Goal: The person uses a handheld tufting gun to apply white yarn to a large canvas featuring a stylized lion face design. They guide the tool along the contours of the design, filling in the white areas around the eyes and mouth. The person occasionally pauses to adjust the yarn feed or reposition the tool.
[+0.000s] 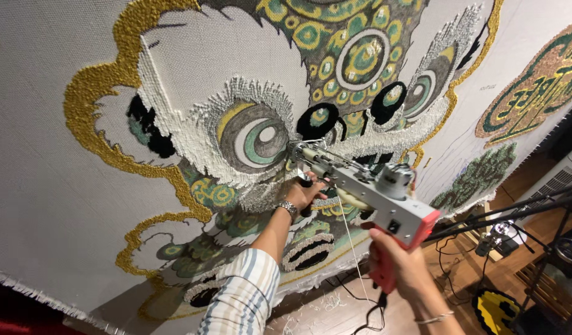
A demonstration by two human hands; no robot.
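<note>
1. Tufting gun point(366, 186), centre frame: grey body and red grip, its tip against the stretched cloth point(44, 205).
2. Right hand point(401, 267), lower right: fingers curled tight round the red grip.
3. Left hand point(304, 193), centre: fingers wrapped round the gun's front handle.
4. Fringed cloth edge, lower left; bare wooden floor point(335, 310) below.
5. Green-and-gold emblem point(534, 87), upper right.

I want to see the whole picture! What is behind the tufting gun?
Behind the tufting gun the tufted cloth shows white and black yarn. The design right behind the gun and left hand is covered.
</note>
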